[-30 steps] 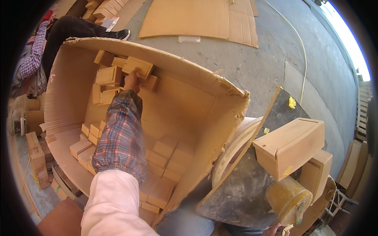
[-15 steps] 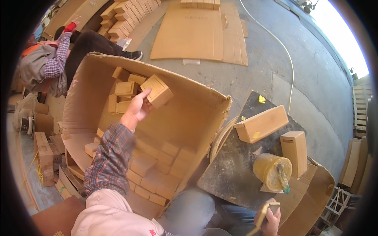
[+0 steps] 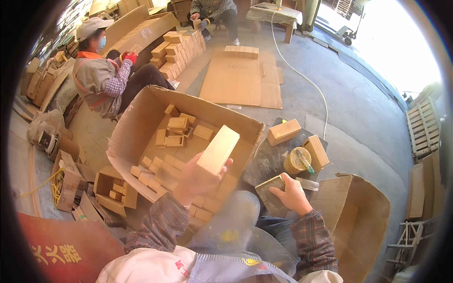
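My left hand [image 3: 191,181] is closed around a long, pale wooden block [image 3: 219,148], raised over the near side of a large cardboard carton [image 3: 236,115]. Inside that carton, several wooden blocks [image 3: 178,123] lie loose at the far left, and others sit in rows nearer me. My right hand [image 3: 295,195] grips a flat rectangular pad [image 3: 270,188] with a yellowish edge, its thumb on top; its exact kind is unclear. Just beyond it, on a dark, stained board [image 3: 257,172], stand a yellowish tub [image 3: 293,162] with a green-tipped tool [image 3: 306,161] and two wooden blocks [image 3: 284,132].
An open carton [image 3: 363,226] stands at my right, a smaller one [image 3: 106,191] with blocks at left. Flattened cardboard [image 3: 231,80] lies ahead beside stacked blocks [image 3: 177,52]. Two people sit at work, one in a cap [image 3: 96,82], another farther back [image 3: 214,9]. A hose [image 3: 302,66] crosses the floor.
My left hand has drawn back from the carton's far side toward me with a wooden block. My right hand has come up and forward with the pad. The view has tilted up.
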A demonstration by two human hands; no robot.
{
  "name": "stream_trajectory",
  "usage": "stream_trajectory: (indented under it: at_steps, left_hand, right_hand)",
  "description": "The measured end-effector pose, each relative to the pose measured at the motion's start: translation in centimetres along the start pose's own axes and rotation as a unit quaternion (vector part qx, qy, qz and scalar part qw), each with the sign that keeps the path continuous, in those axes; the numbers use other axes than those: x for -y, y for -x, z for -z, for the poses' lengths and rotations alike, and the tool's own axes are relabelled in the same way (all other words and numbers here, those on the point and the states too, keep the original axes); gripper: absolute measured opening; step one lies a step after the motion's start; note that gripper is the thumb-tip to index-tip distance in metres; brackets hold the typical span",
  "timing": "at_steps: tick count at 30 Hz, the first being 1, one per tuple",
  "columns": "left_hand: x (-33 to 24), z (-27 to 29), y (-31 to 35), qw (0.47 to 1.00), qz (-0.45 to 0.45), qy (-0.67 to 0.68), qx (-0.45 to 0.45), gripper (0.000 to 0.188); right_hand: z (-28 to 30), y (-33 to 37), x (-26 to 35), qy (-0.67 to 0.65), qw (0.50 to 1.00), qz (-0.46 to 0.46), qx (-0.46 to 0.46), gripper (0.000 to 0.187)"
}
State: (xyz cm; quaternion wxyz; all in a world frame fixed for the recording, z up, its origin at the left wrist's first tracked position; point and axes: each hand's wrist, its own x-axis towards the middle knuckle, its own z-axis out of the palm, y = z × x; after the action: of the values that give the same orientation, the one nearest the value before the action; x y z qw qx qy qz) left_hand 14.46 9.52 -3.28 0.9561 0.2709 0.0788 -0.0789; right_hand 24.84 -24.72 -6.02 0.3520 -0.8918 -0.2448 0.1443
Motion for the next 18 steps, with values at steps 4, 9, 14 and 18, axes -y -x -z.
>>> stream_trajectory:
  at_steps: [4,9,14,18]
  left_hand:
    - [2.2,-1.9,2.3,0.998,-0.036,-0.037,0.031,0.049]
    - [4.2,-3.5,3.0,0.986,-0.004,0.155,0.058,0.047]
    - [4.6,-3.9,3.5,0.948,0.057,0.299,0.096,0.056]
    - [4.8,-4.0,3.8,0.945,0.073,0.283,0.144,0.054]
  right_hand:
    - [-1.3,2.8,-3.6,-0.016,0.99,-0.076,-0.118,0.043]
    - [-3.8,3.1,-8.2,-0.17,0.931,-0.247,-0.208,0.043]
    - [-5.2,3.8,-10.5,-0.275,0.819,-0.301,-0.403,0.049]
    - [-5.2,4.8,-12.2,-0.508,0.768,-0.244,-0.303,0.044]
